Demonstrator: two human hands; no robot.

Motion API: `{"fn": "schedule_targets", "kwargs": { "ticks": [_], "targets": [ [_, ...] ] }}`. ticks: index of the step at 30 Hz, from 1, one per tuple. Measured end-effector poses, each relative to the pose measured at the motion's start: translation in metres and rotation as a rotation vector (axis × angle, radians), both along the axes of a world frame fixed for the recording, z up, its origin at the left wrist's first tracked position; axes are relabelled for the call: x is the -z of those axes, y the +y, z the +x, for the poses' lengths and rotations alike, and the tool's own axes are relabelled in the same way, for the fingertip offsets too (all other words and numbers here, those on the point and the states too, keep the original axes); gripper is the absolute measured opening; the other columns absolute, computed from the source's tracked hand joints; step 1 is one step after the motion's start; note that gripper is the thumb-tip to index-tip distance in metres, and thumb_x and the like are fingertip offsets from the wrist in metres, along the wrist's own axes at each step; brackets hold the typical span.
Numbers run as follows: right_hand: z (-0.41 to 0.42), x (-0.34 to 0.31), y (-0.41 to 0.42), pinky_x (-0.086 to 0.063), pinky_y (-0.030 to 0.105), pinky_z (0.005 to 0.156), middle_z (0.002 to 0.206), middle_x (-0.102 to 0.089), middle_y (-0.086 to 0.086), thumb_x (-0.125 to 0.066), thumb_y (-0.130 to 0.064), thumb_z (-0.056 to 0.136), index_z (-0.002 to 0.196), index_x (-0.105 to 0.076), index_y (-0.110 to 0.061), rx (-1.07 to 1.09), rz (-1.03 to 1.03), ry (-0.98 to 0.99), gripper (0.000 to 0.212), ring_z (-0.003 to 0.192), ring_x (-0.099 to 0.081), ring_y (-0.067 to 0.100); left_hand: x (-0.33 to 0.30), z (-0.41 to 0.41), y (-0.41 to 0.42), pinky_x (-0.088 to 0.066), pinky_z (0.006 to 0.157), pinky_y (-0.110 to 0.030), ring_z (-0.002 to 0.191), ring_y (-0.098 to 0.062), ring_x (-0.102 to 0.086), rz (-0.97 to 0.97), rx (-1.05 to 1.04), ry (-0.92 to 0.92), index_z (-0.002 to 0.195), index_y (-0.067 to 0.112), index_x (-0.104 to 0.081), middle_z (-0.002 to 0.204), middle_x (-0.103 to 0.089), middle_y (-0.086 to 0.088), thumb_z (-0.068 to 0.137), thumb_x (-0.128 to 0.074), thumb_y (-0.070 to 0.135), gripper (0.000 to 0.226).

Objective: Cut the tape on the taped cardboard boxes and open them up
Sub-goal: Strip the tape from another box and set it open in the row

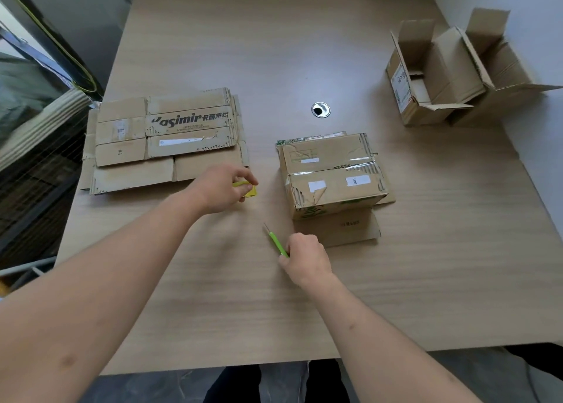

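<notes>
A taped cardboard box (332,174) with clear tape across its top sits at the table's middle, resting on a flattened piece of cardboard. My right hand (304,258) grips a green box cutter (276,242) just in front and to the left of that box, blade pointing away from me. My left hand (224,188) pinches a small yellow object (249,189) lying on the table, left of the box. A stack of flattened cardboard boxes (164,137) lies at the left.
Two opened cardboard boxes (441,73) stand at the far right with flaps up. A round metal cable grommet (320,109) is set in the wooden table (274,43). The near table edge runs below my forearms. A dark frame and clutter stand off the left edge.
</notes>
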State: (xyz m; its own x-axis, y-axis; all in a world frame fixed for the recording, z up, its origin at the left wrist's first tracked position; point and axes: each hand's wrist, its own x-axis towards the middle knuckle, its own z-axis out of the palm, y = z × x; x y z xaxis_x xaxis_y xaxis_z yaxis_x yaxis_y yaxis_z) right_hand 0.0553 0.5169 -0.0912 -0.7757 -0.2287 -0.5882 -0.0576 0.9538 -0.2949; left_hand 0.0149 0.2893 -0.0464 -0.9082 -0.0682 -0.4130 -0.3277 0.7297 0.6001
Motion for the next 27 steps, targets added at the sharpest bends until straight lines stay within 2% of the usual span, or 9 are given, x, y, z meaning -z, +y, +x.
{"fn": "schedule_targets", "kwargs": {
  "ticks": [2,5,9,10,13,15,21,25,27],
  "targets": [
    [0.003,-0.003,0.011,-0.046,0.034,0.069,0.101,-0.065,0.011,-0.065,-0.032,0.092,0.101,-0.062,-0.011,0.028,-0.045,0.019,0.023,0.093,-0.064,0.036,-0.001,-0.002,0.000,-0.042,0.071,-0.027,0.085,-0.012,-0.067,0.006,-0.009,-0.006,0.106,0.037,-0.071,0.083,-0.075,0.003,0.102,-0.063,0.029,0.012],
    [0.010,-0.004,0.027,-0.044,0.037,0.058,0.078,-0.061,0.008,-0.058,-0.033,0.095,0.095,-0.048,-0.015,0.061,-0.222,0.114,0.020,0.071,-0.058,0.035,-0.002,-0.004,0.002,-0.042,0.068,-0.026,0.085,-0.013,-0.067,0.010,-0.025,-0.004,0.110,0.039,-0.069,0.080,-0.076,0.004,0.101,-0.062,0.028,0.015],
    [0.009,-0.008,0.025,-0.038,0.040,0.052,0.058,-0.052,0.005,-0.058,-0.028,0.095,0.092,-0.045,-0.017,0.091,-0.393,0.332,0.017,0.055,-0.048,0.036,-0.002,-0.006,0.007,-0.044,0.069,-0.029,0.077,-0.005,-0.063,0.001,-0.057,-0.004,0.129,0.041,-0.061,0.071,-0.075,0.007,0.092,-0.066,0.023,0.041],
    [0.006,-0.011,0.020,-0.040,0.041,0.051,0.057,-0.052,0.004,-0.057,-0.029,0.094,0.092,-0.045,-0.018,0.099,-0.402,0.367,0.017,0.055,-0.048,0.037,-0.002,-0.007,0.009,-0.044,0.069,-0.028,0.077,-0.003,-0.063,-0.008,-0.069,-0.015,0.127,0.041,-0.062,0.069,-0.074,0.007,0.090,-0.066,0.025,0.040],
    [-0.007,-0.016,0.004,-0.043,0.042,0.053,0.061,-0.057,0.009,-0.056,-0.031,0.096,0.097,-0.049,-0.016,0.084,-0.394,0.422,0.016,0.058,-0.052,0.041,-0.005,-0.009,0.016,-0.049,0.072,-0.027,0.083,-0.008,-0.067,-0.049,-0.086,-0.036,0.100,0.034,-0.072,0.065,-0.073,0.007,0.089,-0.066,0.032,0.013],
    [-0.014,-0.017,-0.004,-0.039,0.040,0.054,0.066,-0.061,0.012,-0.054,-0.031,0.099,0.101,-0.050,-0.015,0.067,-0.367,0.416,0.017,0.061,-0.052,0.041,-0.004,-0.011,0.019,-0.052,0.074,-0.028,0.083,-0.009,-0.067,-0.073,-0.085,-0.028,0.091,0.031,-0.074,0.062,-0.073,0.007,0.089,-0.065,0.035,0.010],
    [-0.024,-0.016,-0.010,-0.033,0.037,0.060,0.080,-0.065,0.015,-0.048,-0.035,0.104,0.113,-0.049,-0.015,0.033,-0.260,0.386,0.022,0.066,-0.049,0.038,0.002,-0.015,0.019,-0.050,0.062,-0.028,0.055,-0.006,-0.059,-0.098,-0.079,0.024,0.080,0.030,-0.073,0.055,-0.070,0.007,0.092,-0.070,0.041,0.016],
    [-0.026,-0.015,-0.015,-0.034,0.037,0.061,0.084,-0.066,0.016,-0.047,-0.034,0.103,0.112,-0.049,-0.014,0.026,-0.225,0.363,0.021,0.072,-0.057,0.042,-0.001,-0.018,0.021,-0.056,0.065,-0.032,0.055,-0.010,-0.063,-0.107,-0.052,0.064,0.079,0.030,-0.072,0.053,-0.068,0.007,0.092,-0.071,0.039,0.016],
    [-0.029,-0.015,-0.017,-0.034,0.036,0.061,0.084,-0.065,0.015,-0.048,-0.032,0.103,0.110,-0.049,-0.015,0.029,-0.221,0.344,0.019,0.069,-0.053,0.040,-0.005,-0.021,0.023,-0.056,0.063,-0.033,0.055,-0.012,-0.063,-0.131,-0.004,0.100,0.080,0.028,-0.073,0.057,-0.067,0.006,0.093,-0.070,0.038,0.016]
  ]
}}
